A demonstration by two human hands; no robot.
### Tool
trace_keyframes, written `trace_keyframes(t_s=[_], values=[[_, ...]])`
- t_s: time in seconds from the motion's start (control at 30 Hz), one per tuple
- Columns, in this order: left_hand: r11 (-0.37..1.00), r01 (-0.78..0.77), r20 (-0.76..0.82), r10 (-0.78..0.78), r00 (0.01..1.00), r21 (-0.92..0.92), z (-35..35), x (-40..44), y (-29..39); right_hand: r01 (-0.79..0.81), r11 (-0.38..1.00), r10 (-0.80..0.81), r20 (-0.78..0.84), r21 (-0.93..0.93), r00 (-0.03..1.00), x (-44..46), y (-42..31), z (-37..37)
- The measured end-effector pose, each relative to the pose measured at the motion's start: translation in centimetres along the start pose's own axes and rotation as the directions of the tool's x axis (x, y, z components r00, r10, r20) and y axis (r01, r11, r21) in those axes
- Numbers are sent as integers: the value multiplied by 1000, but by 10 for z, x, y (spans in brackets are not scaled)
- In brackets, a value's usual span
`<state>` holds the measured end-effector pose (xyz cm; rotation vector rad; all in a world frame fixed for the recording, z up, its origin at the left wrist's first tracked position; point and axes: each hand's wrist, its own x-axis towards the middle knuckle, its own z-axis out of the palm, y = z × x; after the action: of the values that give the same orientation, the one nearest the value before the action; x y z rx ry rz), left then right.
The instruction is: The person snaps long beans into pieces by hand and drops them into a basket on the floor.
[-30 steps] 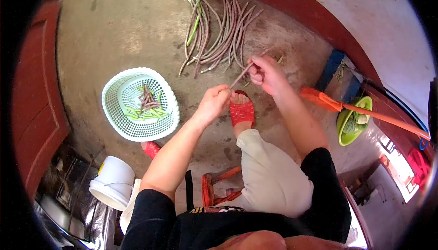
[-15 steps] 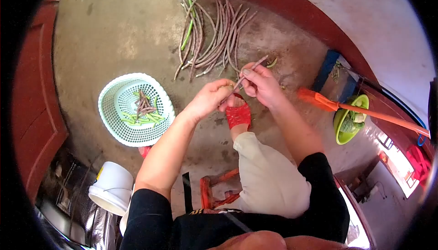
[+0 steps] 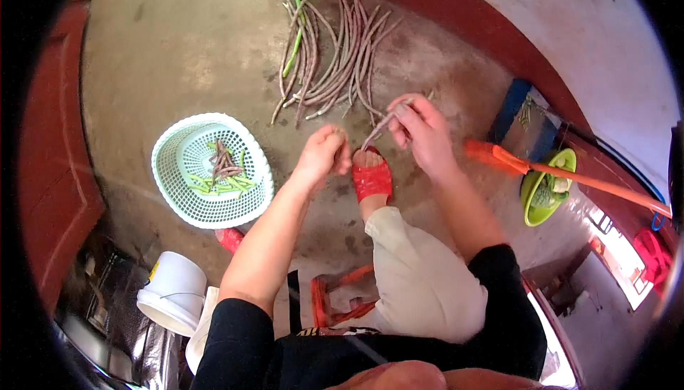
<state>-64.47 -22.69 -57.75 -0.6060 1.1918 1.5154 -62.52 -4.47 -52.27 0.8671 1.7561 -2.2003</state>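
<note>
My right hand (image 3: 422, 128) pinches a purple long bean (image 3: 379, 129), whose free end points down and left above the red slipper. My left hand (image 3: 324, 153) is apart from that bean, its fingers curled closed; whatever they hold is hidden. Beyond my hands a bundle of long purple beans (image 3: 342, 62) with a green one lies on the floor. To the left stands a pale green mesh basket (image 3: 167, 169) with short green pieces (image 3: 222, 187) and purple pieces (image 3: 224, 162) of bean in it.
An orange-handled broom (image 3: 598, 183) reaches over a green bowl (image 3: 532, 198) of vegetables at the right. Behind it is a blue dustpan (image 3: 509, 108) with scraps. A white bucket (image 3: 178, 279) stands at the lower left, and a red stool (image 3: 320, 304) is beneath me.
My left hand has come away from the bean and moved slightly left. My right hand has shifted a little right, still pinching it. Earlier both hands were on the bean.
</note>
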Motion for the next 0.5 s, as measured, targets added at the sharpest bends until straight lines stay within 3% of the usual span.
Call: trace_keyframes(t_s=[0.03, 0.07, 0.1, 0.13, 0.17, 0.27, 0.3, 0.37, 0.43, 0.47, 0.5], values=[[993, -98, 18, 100, 995, -72, 8, -12, 11, -100, 993, 97, 53, 65, 994, 1, 7, -2], [992, -101, 16, 102, 995, -75, 10, -16, 19, -190, 974, 175, 123, 121, 977, 6, 14, -4], [995, -84, 150, 91, 984, -56, 11, -16, 27, -241, 954, 223, 116, 180, 968, 8, 19, -3], [997, -65, 282, 71, 957, -31, 11, -17, 33, -240, 954, 221, 121, 178, 968, 9, 23, -1], [996, -45, 315, 19, 949, 74, 13, -18, 35, -218, 953, 197, 114, 211, 974, 9, 27, 0], [990, -72, 269, 37, 962, 122, 10, -6, 21, -179, 949, 160, 93, 258, 983, 9, 31, -1], [999, -34, 253, 33, 967, 1, 12, -6, 18, -173, 963, 161, 76, 205, 984, 9, 31, -2], [999, -35, 205, 33, 978, 3, 13, 0, 5, -170, 974, 161, 71, 149, 984, 8, 32, 1], [999, -37, 153, 36, 988, 7, 9, 6, -8, 13, 933, -3, 27, -360, 1000, -2, 35, 10], [995, 72, 129, -63, 990, -71, 6, 10, -13, 19, 933, -8, 32, -358, 999, -6, 33, 14], [973, 178, 116, -161, 980, -150, 5, 12, -12, 159, 916, -136, 89, -367, 987, -10, 27, 18]])
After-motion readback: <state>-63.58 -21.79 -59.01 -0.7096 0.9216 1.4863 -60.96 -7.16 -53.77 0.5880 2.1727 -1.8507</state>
